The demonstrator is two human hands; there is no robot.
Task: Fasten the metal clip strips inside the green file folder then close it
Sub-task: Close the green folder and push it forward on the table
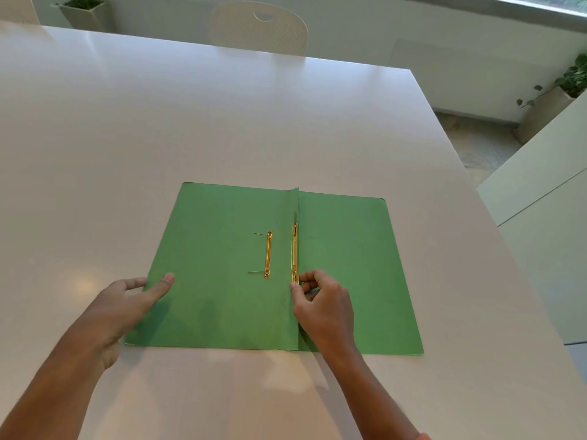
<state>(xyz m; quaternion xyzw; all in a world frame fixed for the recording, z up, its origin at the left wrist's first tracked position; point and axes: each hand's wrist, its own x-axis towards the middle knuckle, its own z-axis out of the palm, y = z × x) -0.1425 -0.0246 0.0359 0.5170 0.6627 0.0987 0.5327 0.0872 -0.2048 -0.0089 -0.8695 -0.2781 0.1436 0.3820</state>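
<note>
A green file folder (349, 265) lies open and flat on the white table (190, 122). Its narrow spine flap stands upright along the middle. A long gold clip strip (295, 249) runs along that flap. My right hand (324, 308) pinches the near end of this strip between thumb and fingers. A shorter gold clip bar (268, 255) with two thin prongs pointing left lies loose on the left panel. My left hand (127, 304) rests flat with spread fingers on the folder's left edge.
A white chair (259, 28) stands at the table's far side. Potted plants sit at the back left (85, 11) and on the floor at the right (568, 87). A second white surface (546, 198) adjoins the table's right edge.
</note>
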